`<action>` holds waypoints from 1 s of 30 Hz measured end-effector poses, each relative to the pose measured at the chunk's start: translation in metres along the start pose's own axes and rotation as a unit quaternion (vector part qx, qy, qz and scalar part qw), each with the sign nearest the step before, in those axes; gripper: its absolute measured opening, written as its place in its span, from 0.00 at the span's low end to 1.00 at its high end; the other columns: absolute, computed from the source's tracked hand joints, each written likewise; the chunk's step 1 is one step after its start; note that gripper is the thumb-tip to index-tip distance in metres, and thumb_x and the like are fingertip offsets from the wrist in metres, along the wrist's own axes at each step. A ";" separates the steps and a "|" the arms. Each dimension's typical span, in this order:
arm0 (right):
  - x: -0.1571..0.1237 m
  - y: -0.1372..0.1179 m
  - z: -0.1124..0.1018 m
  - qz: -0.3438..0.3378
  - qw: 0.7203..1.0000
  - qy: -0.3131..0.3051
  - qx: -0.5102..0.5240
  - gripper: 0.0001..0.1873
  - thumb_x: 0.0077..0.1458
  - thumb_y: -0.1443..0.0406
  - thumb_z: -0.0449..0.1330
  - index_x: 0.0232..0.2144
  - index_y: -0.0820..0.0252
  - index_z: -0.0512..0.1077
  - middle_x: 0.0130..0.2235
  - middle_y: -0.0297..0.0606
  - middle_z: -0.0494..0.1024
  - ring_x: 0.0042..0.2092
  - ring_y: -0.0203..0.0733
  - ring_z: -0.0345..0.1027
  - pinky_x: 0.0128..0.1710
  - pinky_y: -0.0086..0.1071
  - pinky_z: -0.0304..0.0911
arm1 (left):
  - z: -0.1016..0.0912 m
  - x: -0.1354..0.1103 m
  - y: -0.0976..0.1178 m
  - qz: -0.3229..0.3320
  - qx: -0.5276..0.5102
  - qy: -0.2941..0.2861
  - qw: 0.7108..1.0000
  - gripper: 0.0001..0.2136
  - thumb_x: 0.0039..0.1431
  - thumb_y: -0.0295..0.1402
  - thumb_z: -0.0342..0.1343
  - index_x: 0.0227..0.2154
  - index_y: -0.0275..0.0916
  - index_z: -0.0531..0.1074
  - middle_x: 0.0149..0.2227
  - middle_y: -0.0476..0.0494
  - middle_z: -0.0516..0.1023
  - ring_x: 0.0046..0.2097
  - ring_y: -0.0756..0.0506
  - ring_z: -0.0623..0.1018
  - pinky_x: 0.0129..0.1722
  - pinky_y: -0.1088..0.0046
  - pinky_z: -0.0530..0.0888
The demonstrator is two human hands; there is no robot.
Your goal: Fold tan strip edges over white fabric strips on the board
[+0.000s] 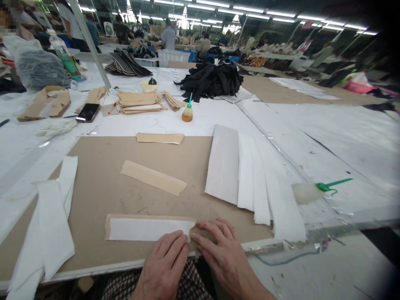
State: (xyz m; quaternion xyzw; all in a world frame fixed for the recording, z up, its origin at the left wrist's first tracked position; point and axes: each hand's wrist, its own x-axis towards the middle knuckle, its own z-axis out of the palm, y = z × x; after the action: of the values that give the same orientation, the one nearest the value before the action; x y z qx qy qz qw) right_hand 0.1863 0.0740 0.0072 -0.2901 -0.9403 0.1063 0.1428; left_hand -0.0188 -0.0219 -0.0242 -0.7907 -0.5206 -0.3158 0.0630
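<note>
A tan strip with a white strip (137,229) laid on it rests near the front edge of the brown board; a tan margin shows along its top and left end. My left hand (168,258) lies with its fingers stretched over the white strip's right part, pressing it down. At the right end, my right hand (223,252) pinches the tan strip's edge between thumb and fingers, where it is folded up. Farther back on the board lie a tan strip (153,177), slanted, and a smaller tan strip (160,138) with a white layer showing.
White strips (254,179) fan out at right, beside a bottle with a green nozzle (308,192). More white strips (56,221) lie left. Behind stand a small glue bottle (187,113), tan stacks (140,101), a phone (88,113) and a black strip pile (212,79). People work beyond.
</note>
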 end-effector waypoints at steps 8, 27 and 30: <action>-0.001 0.000 0.002 0.002 0.999 -0.004 0.053 0.22 0.64 0.74 0.54 0.54 0.45 0.73 0.54 0.40 0.71 0.55 0.50 0.63 0.59 0.61 0.54 | -0.007 0.001 -0.002 -0.003 -0.016 -0.019 1.000 0.17 0.64 0.19 0.44 0.48 0.28 0.74 0.50 0.34 0.78 0.56 0.38 0.74 0.52 0.61 0.77; 0.005 0.000 0.010 0.014 0.995 0.076 0.065 0.25 0.61 0.77 0.50 0.57 0.54 0.71 0.50 0.44 0.73 0.51 0.49 0.66 0.49 0.45 0.67 | 0.002 0.021 -0.021 -0.032 -0.036 -0.086 0.995 0.19 0.62 0.19 0.43 0.53 0.28 0.69 0.49 0.32 0.74 0.44 0.39 0.73 0.43 0.61 0.78; 0.006 -0.001 0.010 0.009 0.997 0.065 0.039 0.25 0.61 0.76 0.50 0.56 0.56 0.71 0.49 0.45 0.74 0.50 0.49 0.65 0.50 0.46 0.65 | 0.003 0.019 -0.022 -0.032 -0.036 -0.078 0.996 0.18 0.63 0.19 0.42 0.53 0.28 0.70 0.49 0.32 0.73 0.45 0.39 0.73 0.44 0.61 0.77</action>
State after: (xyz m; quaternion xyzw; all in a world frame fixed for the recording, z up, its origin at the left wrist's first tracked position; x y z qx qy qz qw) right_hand 0.1774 0.0753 0.0000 -0.2994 -0.9214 0.1252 0.2139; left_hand -0.0318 0.0042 -0.0216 -0.7979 -0.5368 -0.2737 -0.0163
